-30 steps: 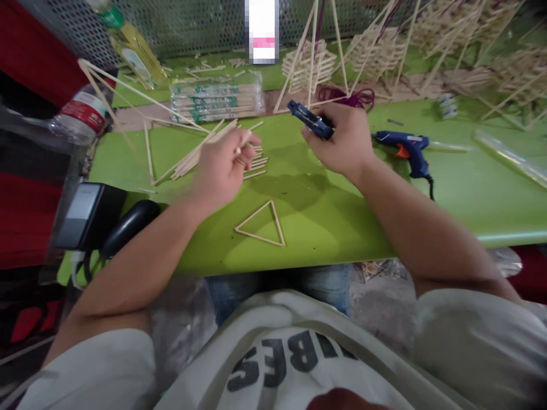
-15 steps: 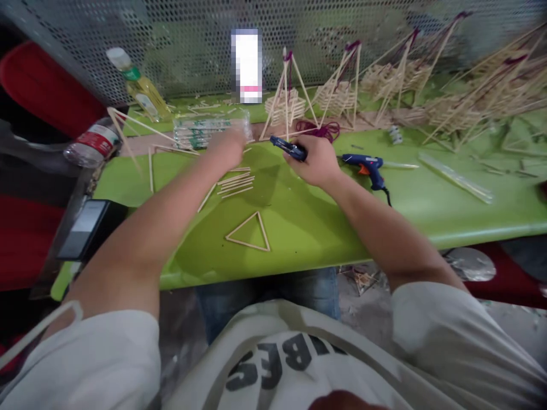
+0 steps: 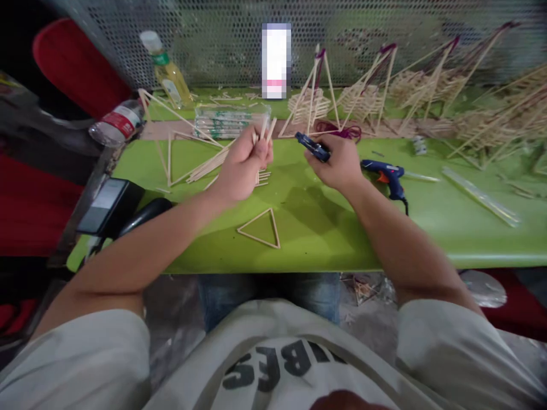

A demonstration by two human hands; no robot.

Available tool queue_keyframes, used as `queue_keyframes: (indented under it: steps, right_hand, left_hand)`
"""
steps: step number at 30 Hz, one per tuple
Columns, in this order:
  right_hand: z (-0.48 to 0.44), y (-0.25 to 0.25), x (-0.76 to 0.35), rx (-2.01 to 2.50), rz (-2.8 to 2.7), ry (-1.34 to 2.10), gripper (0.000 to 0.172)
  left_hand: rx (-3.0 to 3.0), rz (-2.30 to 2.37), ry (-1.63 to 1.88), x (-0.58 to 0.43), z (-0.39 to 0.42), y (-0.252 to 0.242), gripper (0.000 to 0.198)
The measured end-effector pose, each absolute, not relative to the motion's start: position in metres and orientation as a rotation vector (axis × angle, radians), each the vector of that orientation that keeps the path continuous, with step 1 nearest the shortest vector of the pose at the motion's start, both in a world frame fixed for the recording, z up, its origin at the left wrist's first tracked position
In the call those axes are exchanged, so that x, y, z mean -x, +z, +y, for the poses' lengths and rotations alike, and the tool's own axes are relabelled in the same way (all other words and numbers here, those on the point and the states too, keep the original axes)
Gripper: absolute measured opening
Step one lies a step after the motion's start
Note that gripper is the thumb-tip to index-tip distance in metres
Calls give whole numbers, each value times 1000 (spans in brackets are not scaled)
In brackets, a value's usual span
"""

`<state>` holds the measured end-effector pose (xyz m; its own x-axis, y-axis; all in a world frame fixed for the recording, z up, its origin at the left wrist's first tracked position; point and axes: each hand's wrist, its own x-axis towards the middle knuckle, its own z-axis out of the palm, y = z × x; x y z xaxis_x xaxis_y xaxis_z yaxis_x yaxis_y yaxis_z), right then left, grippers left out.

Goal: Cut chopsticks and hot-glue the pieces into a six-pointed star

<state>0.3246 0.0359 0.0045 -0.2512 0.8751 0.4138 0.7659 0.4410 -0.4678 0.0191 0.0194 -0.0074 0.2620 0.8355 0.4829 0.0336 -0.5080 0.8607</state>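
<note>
My left hand point(image 3: 244, 165) is closed around a few thin wooden sticks point(image 3: 270, 130), whose ends poke up past the thumb. Under and beside it lie more loose sticks point(image 3: 209, 166) and a short pile point(image 3: 263, 177) partly covered by the hand. My right hand point(image 3: 339, 161) grips a dark blue hand tool point(image 3: 314, 148); its exact kind I cannot make out. A triangle of glued sticks point(image 3: 276, 230) lies flat near the front edge. Right of my right hand rests a blue glue gun point(image 3: 387, 172) with an orange trigger and a glue stick in its back.
Stick models with purple string point(image 3: 310, 105) line the back right. Packaged sticks point(image 3: 226, 121), a yellow drink bottle point(image 3: 171, 80), a red-labelled bottle point(image 3: 117, 122) and a stick frame point(image 3: 168, 159) are at left. A lit, blurred-out phone point(image 3: 276, 60) stands behind. Glue sticks point(image 3: 481, 196) lie right.
My left hand has come back toward me from the packaged sticks and now shows sticks in its fingers. My right hand still holds the blue tool. The whole view has shifted slightly.
</note>
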Motion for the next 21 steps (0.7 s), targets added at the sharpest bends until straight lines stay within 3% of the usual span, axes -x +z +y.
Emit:
queue_keyframes:
  steps: [7, 13, 21]
  right_hand:
    - [36, -7, -320, 1326, -2069, 200, 27]
    - [31, -10, -318, 1309, -2146, 207, 30]
    - [30, -13, -321, 1279, -2166, 199, 32]
  left_hand:
    - [-1579, 674, 1194, -4, -29, -47, 44]
    - [-1594, 690, 1096, -2, -31, -41, 49]
    - [-1458, 708, 1150, -5, -38, -41, 42]
